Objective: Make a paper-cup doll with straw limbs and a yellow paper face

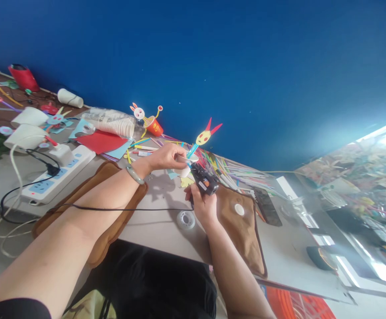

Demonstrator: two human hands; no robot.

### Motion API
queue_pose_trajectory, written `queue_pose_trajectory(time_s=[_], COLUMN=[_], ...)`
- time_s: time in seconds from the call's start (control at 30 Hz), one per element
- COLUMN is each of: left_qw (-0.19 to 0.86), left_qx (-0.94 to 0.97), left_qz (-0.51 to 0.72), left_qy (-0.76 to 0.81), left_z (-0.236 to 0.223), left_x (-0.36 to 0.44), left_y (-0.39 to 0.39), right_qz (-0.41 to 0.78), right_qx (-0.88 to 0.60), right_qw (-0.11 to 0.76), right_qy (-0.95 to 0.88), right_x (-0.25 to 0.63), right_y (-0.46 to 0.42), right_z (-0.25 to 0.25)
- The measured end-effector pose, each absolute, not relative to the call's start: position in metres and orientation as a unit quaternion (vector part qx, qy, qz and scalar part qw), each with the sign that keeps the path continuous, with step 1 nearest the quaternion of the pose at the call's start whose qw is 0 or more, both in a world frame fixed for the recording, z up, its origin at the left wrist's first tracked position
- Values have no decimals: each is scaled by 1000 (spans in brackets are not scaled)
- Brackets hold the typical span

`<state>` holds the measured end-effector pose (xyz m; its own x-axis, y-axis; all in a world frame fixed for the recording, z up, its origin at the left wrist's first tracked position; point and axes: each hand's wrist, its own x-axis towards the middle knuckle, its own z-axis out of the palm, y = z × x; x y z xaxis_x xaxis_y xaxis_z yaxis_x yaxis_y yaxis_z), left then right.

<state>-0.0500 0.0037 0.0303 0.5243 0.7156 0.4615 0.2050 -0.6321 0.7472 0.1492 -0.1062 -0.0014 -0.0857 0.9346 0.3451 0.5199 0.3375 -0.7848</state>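
Observation:
My left hand (169,156), a bangle on its wrist, is closed at the rim of a white paper cup (182,170), which its fingers partly hide. Out of the cup rises a blue stem (192,151) topped by a yellow rabbit-like face (203,138) with red pointed ears. My right hand (203,204) grips a black glue gun (205,178), its nozzle end close to the cup's side and my left fingers. Whether the nozzle touches the cup, I cannot tell. A clear roll of tape (186,219) lies on the table below my hands.
A black cord (129,209) crosses the table beneath my left forearm. At left is a power strip (61,173) with plugs. Brown cushions (242,230) lie on both sides. Behind are coloured sticks (232,170), stacked cups (113,127), an orange cup figure (154,127) and the blue wall.

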Motion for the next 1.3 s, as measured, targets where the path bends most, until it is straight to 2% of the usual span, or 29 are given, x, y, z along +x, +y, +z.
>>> queue_pose_trajectory(time_s=[0.37, 0.63, 0.87, 1.07, 1.3], left_qw=[328, 309, 303, 318, 303], left_qx=[811, 809, 848, 838, 854], left_qz=[393, 397, 349, 362, 354], left_qy=[284, 302, 260, 257, 232], left_z=[28, 28, 29, 25, 25], left_x=[-49, -50, -31, -21, -19], left_y=[5, 6, -14, -20, -20], right_qz=[251, 268, 255, 192, 215], right_qx=[-514, -472, -483, -484, -500], right_qw=[441, 565, 587, 613, 619], right_qy=[-692, -621, -598, -594, -567], right_x=[146, 148, 153, 156, 155], right_y=[-109, -107, -100, -95, -96], right_z=[2, -1, -8, -12, -9])
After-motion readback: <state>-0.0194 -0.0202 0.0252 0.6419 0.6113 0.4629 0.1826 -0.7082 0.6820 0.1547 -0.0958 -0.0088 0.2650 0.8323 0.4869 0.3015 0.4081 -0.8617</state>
